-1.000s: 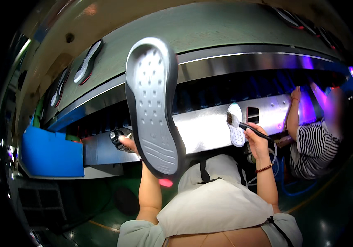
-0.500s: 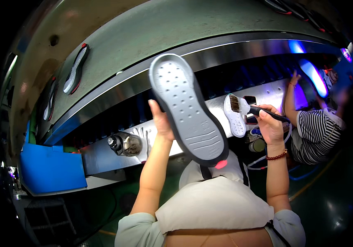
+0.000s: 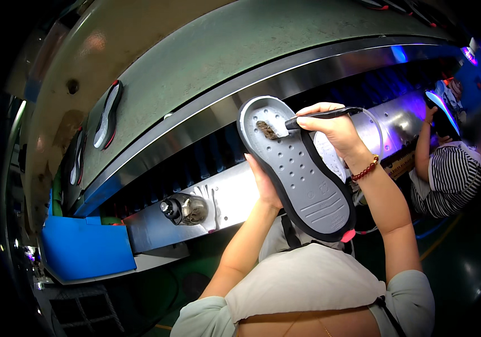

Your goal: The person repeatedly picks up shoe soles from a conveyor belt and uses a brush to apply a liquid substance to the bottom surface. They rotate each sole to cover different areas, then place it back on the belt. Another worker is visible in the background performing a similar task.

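A grey shoe sole (image 3: 302, 174) with a black rim and a pink-red tab at its near end is held up before me, its dimpled inner face upward. My left hand (image 3: 264, 185) grips it along its left edge, the thumb showing and the other fingers hidden underneath. In my right hand (image 3: 336, 132) is a black-handled brush (image 3: 292, 123). Its brown bristles press on the sole's far end. Partly hidden behind the sole and my right wrist lies a white sole-shaped piece (image 3: 330, 154) on the metal ledge.
On the metal ledge (image 3: 235, 203) stand a dark bottle (image 3: 183, 209) and a pale glove (image 3: 209, 210). More soles (image 3: 107, 115) lie on the green conveyor belt (image 3: 195, 62). A blue box (image 3: 86, 247) is at left. At right, a person in a striped shirt (image 3: 456, 177) holds a lit sole (image 3: 444, 112).
My right hand has brought the brush up and left onto the sole's far end. The sole has shifted to the right in view. The co-worker's sole has moved right too.
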{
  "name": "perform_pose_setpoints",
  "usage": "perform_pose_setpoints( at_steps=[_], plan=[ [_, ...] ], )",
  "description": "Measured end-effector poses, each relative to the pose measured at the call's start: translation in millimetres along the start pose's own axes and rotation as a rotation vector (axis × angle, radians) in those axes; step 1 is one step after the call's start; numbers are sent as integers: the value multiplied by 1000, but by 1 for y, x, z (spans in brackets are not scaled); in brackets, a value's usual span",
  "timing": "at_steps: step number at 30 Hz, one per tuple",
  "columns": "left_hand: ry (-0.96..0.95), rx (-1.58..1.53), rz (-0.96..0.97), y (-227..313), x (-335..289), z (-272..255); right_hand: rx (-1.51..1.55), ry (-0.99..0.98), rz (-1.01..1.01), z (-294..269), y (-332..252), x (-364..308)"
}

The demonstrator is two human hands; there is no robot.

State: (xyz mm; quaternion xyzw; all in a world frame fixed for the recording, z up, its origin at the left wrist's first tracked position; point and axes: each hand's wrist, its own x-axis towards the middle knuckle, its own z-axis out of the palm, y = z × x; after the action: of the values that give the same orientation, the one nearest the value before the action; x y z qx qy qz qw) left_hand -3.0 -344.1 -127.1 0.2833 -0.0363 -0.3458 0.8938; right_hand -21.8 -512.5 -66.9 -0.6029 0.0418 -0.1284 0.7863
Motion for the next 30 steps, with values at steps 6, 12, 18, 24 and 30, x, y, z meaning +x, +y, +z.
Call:
perform_pose_setpoints(
  at_steps=[6, 12, 18, 24, 30],
  plan=[
    [24, 95, -22, -4, 5, -6, -330, -23, -128, 25, -8, 1],
    [170, 148, 3, 9, 3, -11, -710, -14, -543, 50, 20, -35],
    [105, 129, 85, 40, -7, -28, -618, -482, -163, 17, 1, -91],
    [-32, -63, 46, 35, -12, 15, -280, -160, -122, 30, -47, -36],
    [-32, -76, -38, 31, -9, 23, -428, -254, -360, 39, -36, -35]
  ],
)
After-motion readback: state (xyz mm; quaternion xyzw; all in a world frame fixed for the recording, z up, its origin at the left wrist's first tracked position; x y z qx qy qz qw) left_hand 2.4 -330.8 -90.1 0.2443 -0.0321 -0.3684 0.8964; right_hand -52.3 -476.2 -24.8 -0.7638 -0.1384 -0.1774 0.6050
